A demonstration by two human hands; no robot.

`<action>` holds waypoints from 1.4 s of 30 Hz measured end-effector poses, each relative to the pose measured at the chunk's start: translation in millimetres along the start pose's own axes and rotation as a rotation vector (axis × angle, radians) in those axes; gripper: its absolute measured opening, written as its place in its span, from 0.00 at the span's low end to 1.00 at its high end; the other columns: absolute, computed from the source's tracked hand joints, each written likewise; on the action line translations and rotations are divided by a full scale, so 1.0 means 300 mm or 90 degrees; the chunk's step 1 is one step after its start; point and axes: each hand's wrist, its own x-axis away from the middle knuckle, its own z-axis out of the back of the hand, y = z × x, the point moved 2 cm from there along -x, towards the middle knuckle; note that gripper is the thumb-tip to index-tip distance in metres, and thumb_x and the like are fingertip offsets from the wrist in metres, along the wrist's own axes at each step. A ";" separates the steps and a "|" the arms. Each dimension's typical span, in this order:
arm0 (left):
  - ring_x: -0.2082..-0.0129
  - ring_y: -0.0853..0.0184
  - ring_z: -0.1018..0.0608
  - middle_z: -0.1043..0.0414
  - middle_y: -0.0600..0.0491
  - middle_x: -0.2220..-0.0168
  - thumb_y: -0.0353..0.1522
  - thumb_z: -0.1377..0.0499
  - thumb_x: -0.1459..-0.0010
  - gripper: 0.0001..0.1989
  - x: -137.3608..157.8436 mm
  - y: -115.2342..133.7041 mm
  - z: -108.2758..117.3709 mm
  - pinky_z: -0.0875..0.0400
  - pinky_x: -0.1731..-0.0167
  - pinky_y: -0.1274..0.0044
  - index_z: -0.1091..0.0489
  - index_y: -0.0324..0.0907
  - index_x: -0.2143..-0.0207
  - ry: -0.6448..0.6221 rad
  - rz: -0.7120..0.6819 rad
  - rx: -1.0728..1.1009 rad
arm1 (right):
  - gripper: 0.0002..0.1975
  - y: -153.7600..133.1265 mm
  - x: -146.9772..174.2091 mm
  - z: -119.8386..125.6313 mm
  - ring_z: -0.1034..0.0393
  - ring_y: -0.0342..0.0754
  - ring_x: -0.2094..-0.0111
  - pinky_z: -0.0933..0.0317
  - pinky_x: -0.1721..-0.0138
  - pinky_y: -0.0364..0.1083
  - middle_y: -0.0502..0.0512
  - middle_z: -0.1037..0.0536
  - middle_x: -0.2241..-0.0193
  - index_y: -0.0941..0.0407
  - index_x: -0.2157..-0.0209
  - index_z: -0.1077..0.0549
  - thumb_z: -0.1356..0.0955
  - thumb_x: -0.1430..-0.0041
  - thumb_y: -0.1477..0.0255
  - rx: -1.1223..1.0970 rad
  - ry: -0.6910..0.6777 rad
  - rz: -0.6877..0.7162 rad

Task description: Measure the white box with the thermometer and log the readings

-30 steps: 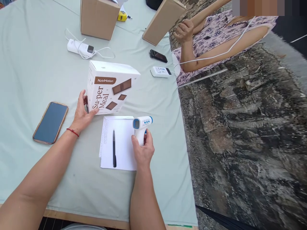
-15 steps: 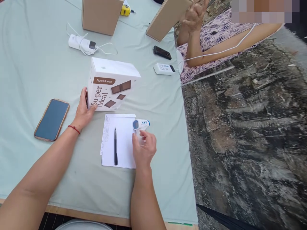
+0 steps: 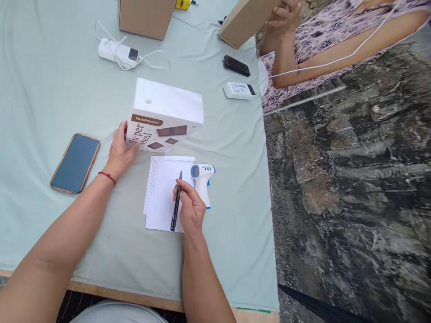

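My left hand (image 3: 121, 147) grips the lower left edge of a white box (image 3: 168, 101) printed "NutriMotion Su-per Meal", which tilts toward me. Its fingers go out of sight behind the box's left side. In my right hand (image 3: 191, 204) is a black pen (image 3: 177, 204), tip pointing away from me, above a white sheet of paper (image 3: 161, 193). Dotted print runs down the paper's left margin. Just right of the paper and partly behind my right hand lies a white and blue infrared thermometer (image 3: 204, 181).
A smartphone (image 3: 76, 162) lies left of my forearm. Further back are a white power bank (image 3: 117, 53) with a looped cable, a cardboard box (image 3: 146, 18), a black device (image 3: 236, 66) and a white device (image 3: 239, 90). At right, another person's hand (image 3: 286, 15) holds a cardboard box (image 3: 247, 22).
My right hand has moved left from the thermometer and taken up the pen from the paper. The white box leans further toward me, still in my left hand.
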 end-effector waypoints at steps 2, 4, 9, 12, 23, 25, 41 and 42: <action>0.35 0.50 0.39 0.40 0.45 0.37 0.43 0.36 0.43 0.37 -0.002 -0.001 -0.004 0.44 0.36 0.57 0.46 0.49 0.35 0.008 -0.001 -0.010 | 0.17 -0.007 0.005 -0.009 0.33 0.46 0.69 0.35 0.65 0.49 0.50 0.29 0.69 0.50 0.53 0.28 0.32 0.45 0.64 -0.090 0.003 -0.009; 0.34 0.50 0.41 0.41 0.46 0.36 0.42 0.35 0.44 0.38 -0.004 0.001 -0.009 0.45 0.35 0.57 0.47 0.50 0.35 0.009 -0.003 -0.011 | 0.19 -0.007 0.015 -0.023 0.34 0.45 0.69 0.36 0.66 0.48 0.49 0.29 0.70 0.49 0.54 0.29 0.28 0.49 0.64 -0.118 0.016 -0.024; 0.32 0.50 0.43 0.43 0.46 0.36 0.42 0.33 0.46 0.41 -0.003 0.004 -0.015 0.49 0.33 0.57 0.49 0.52 0.35 0.000 -0.001 -0.008 | 0.15 0.006 0.037 -0.042 0.39 0.43 0.77 0.40 0.71 0.48 0.47 0.34 0.79 0.53 0.63 0.26 0.34 0.41 0.57 -0.112 0.062 -0.057; 0.33 0.49 0.44 0.42 0.46 0.36 0.41 0.33 0.46 0.42 -0.004 -0.003 -0.015 0.51 0.33 0.56 0.50 0.51 0.34 -0.005 -0.004 -0.010 | 0.15 0.003 0.042 -0.044 0.35 0.44 0.76 0.38 0.70 0.49 0.49 0.29 0.78 0.55 0.62 0.23 0.34 0.42 0.59 -0.120 0.029 -0.121; 0.36 0.47 0.40 0.39 0.46 0.42 0.41 0.34 0.47 0.37 -0.007 0.015 -0.020 0.48 0.36 0.53 0.46 0.51 0.38 0.000 -0.010 -0.026 | 0.04 0.001 0.104 -0.107 0.41 0.41 0.79 0.43 0.77 0.43 0.45 0.32 0.82 0.53 0.76 0.30 0.32 0.53 0.68 0.038 0.113 -0.116; 0.35 0.47 0.41 0.39 0.47 0.42 0.43 0.34 0.47 0.36 -0.006 0.017 -0.021 0.50 0.35 0.53 0.45 0.53 0.38 0.003 -0.010 -0.013 | 0.04 0.010 0.109 -0.113 0.42 0.41 0.79 0.44 0.77 0.43 0.44 0.34 0.83 0.53 0.76 0.31 0.32 0.52 0.68 0.058 0.099 -0.098; 0.34 0.48 0.42 0.43 0.44 0.36 0.46 0.37 0.43 0.37 -0.003 0.001 -0.029 0.46 0.36 0.53 0.50 0.52 0.36 -0.011 -0.062 -0.081 | 0.04 0.022 0.111 -0.113 0.41 0.41 0.79 0.44 0.75 0.44 0.44 0.33 0.82 0.53 0.76 0.31 0.34 0.50 0.69 0.134 0.060 -0.049; 0.34 0.48 0.42 0.43 0.44 0.36 0.46 0.37 0.43 0.37 -0.003 0.002 -0.029 0.46 0.36 0.53 0.50 0.52 0.36 -0.010 -0.064 -0.083 | 0.04 0.021 0.111 -0.114 0.41 0.41 0.79 0.44 0.75 0.44 0.44 0.33 0.82 0.53 0.76 0.31 0.34 0.50 0.69 0.136 0.058 -0.048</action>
